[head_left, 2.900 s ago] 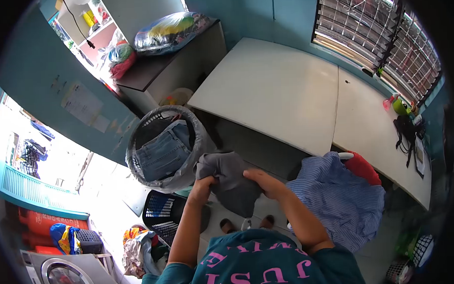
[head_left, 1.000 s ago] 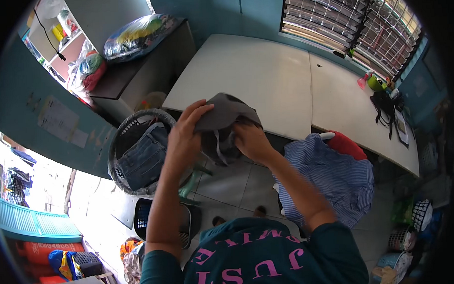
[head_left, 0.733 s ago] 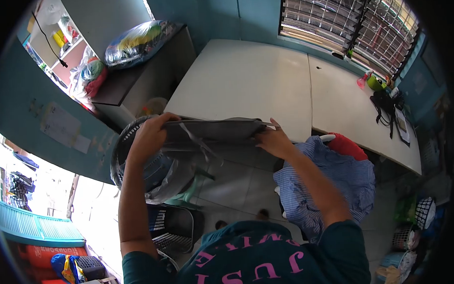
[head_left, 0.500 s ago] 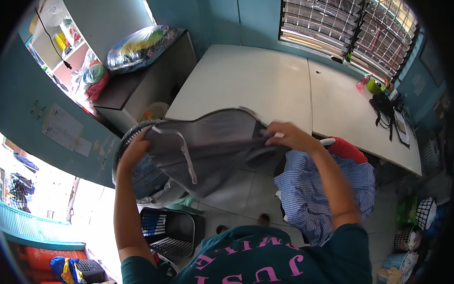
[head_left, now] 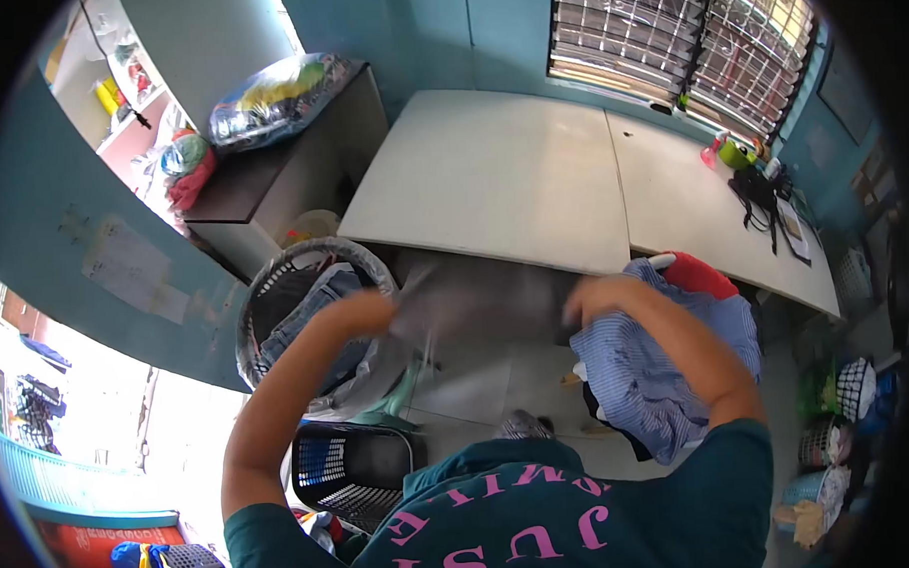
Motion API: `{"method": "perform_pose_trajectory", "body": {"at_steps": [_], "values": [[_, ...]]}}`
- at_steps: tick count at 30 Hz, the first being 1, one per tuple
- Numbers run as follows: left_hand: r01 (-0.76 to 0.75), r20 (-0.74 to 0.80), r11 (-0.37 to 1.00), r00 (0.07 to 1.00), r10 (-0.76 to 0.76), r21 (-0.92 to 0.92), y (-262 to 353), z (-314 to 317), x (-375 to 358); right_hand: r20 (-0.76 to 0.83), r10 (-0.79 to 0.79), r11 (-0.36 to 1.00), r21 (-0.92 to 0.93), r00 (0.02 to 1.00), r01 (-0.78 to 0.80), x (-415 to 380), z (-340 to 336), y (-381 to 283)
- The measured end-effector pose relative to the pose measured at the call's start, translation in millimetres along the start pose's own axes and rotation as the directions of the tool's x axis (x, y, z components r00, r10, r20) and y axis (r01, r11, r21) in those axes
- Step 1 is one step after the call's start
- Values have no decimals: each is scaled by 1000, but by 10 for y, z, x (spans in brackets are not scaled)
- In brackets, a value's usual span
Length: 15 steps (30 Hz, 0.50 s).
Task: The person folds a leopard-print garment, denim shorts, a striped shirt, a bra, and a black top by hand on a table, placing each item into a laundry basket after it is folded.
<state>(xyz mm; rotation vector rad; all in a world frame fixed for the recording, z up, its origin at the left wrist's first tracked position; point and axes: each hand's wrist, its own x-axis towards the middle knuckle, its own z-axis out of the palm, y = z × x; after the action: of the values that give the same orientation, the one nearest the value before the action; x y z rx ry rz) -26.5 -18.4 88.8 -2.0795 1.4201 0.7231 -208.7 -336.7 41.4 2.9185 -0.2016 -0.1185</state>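
A grey garment (head_left: 485, 298) with a white drawstring stretches between my two hands, smeared by motion, just in front of the white table's near edge. My left hand (head_left: 367, 313) is closed on one end of it, above the side of a round laundry basket (head_left: 248, 336) lined with clear plastic. Inside that basket lie blue jeans (head_left: 301, 317) and dark clothes. The other end is gripped by my right hand (head_left: 597, 299), which is close to a blue-and-white striped cloth (head_left: 633, 368) heaped on the right. A red cloth (head_left: 700, 275) lies behind this heap.
The white table (head_left: 491, 173) spans the far side, with a black strappy item (head_left: 762, 193) and a pink bottle (head_left: 710, 153) at its right. A dark plastic basket (head_left: 356, 468) stands on the floor at left. A clear bag of clothes (head_left: 278, 100) sits on the cabinet.
The grey garment has dropped from over the table edge to below it and is narrower. My left hand has moved right and slightly down, uncovering the laundry basket; my right hand has shifted slightly right and down.
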Motion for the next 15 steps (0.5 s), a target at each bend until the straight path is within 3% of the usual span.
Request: {"method": "perform_pose_trajectory", "body": {"at_steps": [1,3,5,6,7,8,9,10,11,12,14,15], "values": [[-123,52,959,989,140,-255,-112,397,169,140,-22,984,177,990,-4,-62,-54,62],[-224,70,842,953,294,-491,-336,567,223,378,-134,857,509,916,-85,-136,-221,188],[-135,-93,385,988,125,-913,-391,296,81,542,-325,598,753,775,-276,-324,-177,217],[-148,-102,393,986,135,-907,-442,162,108,543,-309,598,749,781,-284,-313,-143,298],[-213,-214,356,976,37,-910,-501,36,136,219,-154,416,899,963,-138,-254,-102,380],[-278,-316,324,946,-69,-904,-563,-60,182,-113,71,261,961,991,90,-173,-73,463],[-331,-341,139,938,-60,-933,-644,-106,312,-166,111,227,964,980,138,-55,-186,521],[-334,-346,149,936,-61,-931,-687,-208,397,-218,153,192,963,964,187,88,-311,549],[-398,-407,86,901,-149,-913,-713,-307,503,-201,305,136,977,931,167,228,-318,563],[-459,-451,25,860,-240,-888,-732,-391,619,-201,307,131,977,930,168,362,-248,656],[-502,-486,-6,839,-245,-865,-770,-579,896,-2,354,-95,995,935,38,700,-26,903],[-548,-522,-41,814,-254,-835,-785,-692,1044,-53,343,-76,994,938,83,861,114,1014]]}}
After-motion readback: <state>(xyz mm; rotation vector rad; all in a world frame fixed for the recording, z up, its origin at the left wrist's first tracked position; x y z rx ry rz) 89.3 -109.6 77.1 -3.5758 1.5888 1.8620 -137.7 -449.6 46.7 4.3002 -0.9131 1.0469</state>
